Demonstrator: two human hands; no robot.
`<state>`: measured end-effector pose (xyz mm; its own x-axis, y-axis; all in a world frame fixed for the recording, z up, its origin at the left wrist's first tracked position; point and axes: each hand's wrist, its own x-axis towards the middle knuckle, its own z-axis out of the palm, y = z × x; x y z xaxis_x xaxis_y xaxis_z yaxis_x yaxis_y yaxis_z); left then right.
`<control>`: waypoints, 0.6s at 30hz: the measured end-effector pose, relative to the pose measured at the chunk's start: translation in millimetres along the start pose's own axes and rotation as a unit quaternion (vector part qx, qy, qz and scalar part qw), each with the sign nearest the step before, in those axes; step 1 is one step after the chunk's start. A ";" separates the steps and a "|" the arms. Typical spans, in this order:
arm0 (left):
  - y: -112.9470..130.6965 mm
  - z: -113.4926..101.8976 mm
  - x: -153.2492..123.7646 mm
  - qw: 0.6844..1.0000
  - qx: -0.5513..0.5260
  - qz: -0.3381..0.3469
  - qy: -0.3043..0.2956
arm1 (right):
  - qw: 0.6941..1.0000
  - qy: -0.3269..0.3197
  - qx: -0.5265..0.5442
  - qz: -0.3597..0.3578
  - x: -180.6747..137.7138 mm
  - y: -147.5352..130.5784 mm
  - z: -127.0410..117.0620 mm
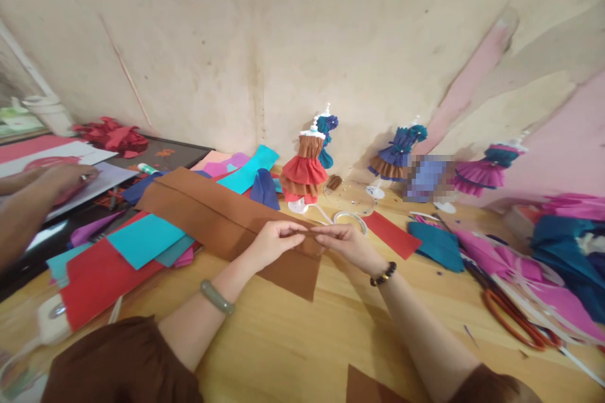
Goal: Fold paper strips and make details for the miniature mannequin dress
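My left hand [278,243] and my right hand [348,244] meet at the near middle of the table, fingertips almost touching. Both are closed in a pinch on the right end of a long brown sheet [198,204], paper or thin cloth, which has a lengthwise fold and stretches away to the left. The pinched edge is partly hidden by my fingers. Just beyond my hands stands a small dress form in a pleated red and brown dress [305,170]. A roll of thin white tape [350,221] and a red strip [392,235] lie beside my right hand.
More dressed forms, one blue and brown [397,152] and one pink [489,167], stand by the wall. Orange-handled scissors [513,321] lie right, near pink and teal pieces. Turquoise [146,239] and red sheets lie left. Another person's hand [66,181] works at the far left.
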<state>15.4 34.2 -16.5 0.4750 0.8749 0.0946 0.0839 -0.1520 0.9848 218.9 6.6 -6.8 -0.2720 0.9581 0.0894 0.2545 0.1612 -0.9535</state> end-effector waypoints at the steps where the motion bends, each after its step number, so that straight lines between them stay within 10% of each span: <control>1: 0.3 -0.1 -0.2 1.000 -0.004 -0.004 0.001 | 1.000 0.001 0.004 0.003 -0.1 0.6 -0.3; 18: -3.2 -3.2 0.3 0.999 -0.048 -0.016 -0.008 | 0.999 0.009 0.045 0.025 -1.7 5.3 -4.4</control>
<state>12.5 36.4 -19.1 0.4870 0.8713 0.0605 0.0159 -0.0781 0.9968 224.8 6.9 -10.7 -0.2445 0.9686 0.0443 0.1824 0.0908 -0.9790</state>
